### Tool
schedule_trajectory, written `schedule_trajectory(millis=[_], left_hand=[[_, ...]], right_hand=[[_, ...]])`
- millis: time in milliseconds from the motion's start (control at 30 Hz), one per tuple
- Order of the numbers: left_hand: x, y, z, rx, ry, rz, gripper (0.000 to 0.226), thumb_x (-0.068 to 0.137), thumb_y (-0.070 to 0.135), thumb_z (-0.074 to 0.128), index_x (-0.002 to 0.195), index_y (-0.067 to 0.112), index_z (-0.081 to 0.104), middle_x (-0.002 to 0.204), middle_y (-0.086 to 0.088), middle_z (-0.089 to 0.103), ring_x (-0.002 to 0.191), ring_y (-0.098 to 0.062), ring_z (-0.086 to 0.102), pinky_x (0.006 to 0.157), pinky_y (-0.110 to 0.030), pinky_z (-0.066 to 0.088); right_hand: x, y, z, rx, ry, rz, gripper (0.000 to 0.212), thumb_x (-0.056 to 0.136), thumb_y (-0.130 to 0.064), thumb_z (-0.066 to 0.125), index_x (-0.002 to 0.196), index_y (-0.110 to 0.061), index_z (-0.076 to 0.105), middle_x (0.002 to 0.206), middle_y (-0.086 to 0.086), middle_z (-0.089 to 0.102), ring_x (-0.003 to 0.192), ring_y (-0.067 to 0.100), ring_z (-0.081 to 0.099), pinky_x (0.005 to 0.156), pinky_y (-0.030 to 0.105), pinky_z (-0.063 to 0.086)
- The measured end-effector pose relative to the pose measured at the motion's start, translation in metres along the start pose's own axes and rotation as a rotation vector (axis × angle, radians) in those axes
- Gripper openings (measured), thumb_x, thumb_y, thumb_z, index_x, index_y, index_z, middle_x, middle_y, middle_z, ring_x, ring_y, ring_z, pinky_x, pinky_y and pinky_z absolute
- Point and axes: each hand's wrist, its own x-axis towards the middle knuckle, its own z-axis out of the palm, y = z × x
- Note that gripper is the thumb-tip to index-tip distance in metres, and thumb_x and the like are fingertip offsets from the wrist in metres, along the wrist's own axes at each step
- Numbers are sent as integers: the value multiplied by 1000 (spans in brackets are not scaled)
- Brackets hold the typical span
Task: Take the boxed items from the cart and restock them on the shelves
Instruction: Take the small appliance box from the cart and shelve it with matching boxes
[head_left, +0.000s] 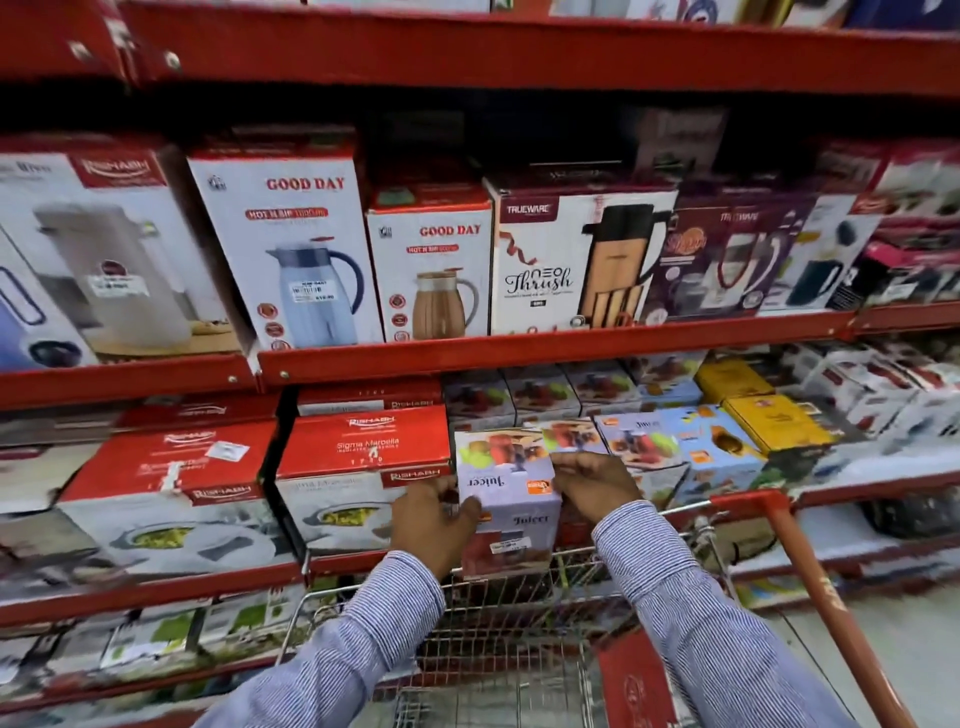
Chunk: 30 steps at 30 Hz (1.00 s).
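Observation:
A lilac juicer box (506, 491) with fruit pictures is held between both my hands at the front of the lower shelf (519, 564). My left hand (434, 519) grips its left side and my right hand (592, 483) grips its right top edge. The box sits beside a red and white Rishabh casserole box (363, 467) on its left, with more juicer boxes (636, 439) to its right and behind. The wire cart (498, 649) with a red handle (826, 587) stands directly below my arms.
The shelf above carries tall flask and jug boxes (291, 249). Yellow boxes (769, 421) and white boxes (872, 384) fill the lower shelf to the right. A red box (636, 680) lies in the cart. More boxes sit on the bottom shelf at left.

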Motion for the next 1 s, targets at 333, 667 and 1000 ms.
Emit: schedule_trajectory(millis=[333, 667, 1000], left_hand=[[11, -13, 35, 24, 150, 9, 33, 86, 14, 63, 118, 12, 66, 110, -11, 71, 96, -28, 67, 82, -24, 46], [15, -31, 75, -91, 279, -93, 38, 89, 6, 60, 126, 7, 61, 127, -17, 59, 115, -34, 59, 106, -31, 41], [24, -44, 88, -52, 306, -143, 30, 89, 14, 64, 118, 6, 67, 116, -14, 70, 102, -29, 69, 94, -23, 42]], right_hand=[[29, 1, 10, -51, 1, -13, 39, 69, 8, 68, 85, -28, 70, 87, -8, 72, 96, 18, 68, 88, 41, 57], [45, 7, 18, -147, 49, -23, 35, 72, 6, 69, 100, -15, 72, 90, 0, 70, 86, 14, 64, 79, 21, 50], [65, 16, 36, -317, 48, -28, 32, 75, 0, 69, 107, -4, 70, 100, 10, 74, 88, 21, 69, 86, 28, 55]])
